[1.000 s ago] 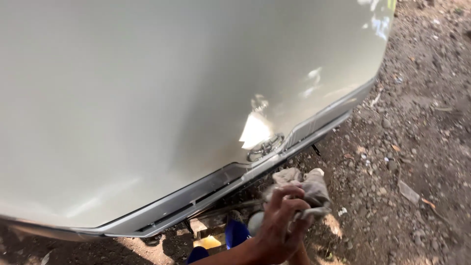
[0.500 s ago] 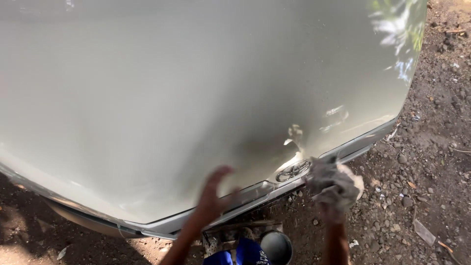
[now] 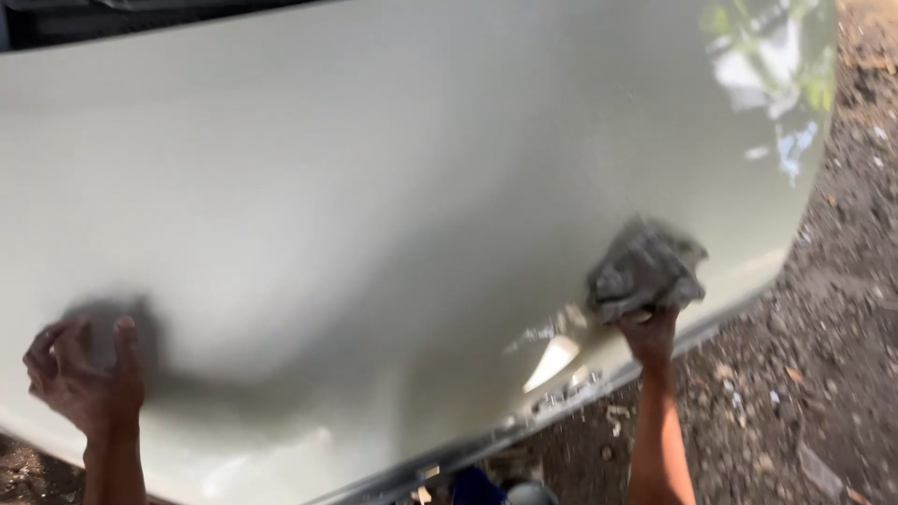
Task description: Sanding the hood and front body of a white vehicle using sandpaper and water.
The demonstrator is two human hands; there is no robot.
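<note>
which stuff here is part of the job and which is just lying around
In use:
- grey rag, pressed on the panel by the right hand
- pale car panel, with the left hand resting on it
- chrome trim edge

Lying about:
- dirt ground with scattered debris
- blue thing under the panel

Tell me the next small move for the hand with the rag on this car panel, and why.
Probably sweep the grey rag leftward across the pale car panel. The right hand presses the rag near the panel's lower right edge, the left hand is braced on it far left, and the wide stretch between them lies uncovered.
</note>
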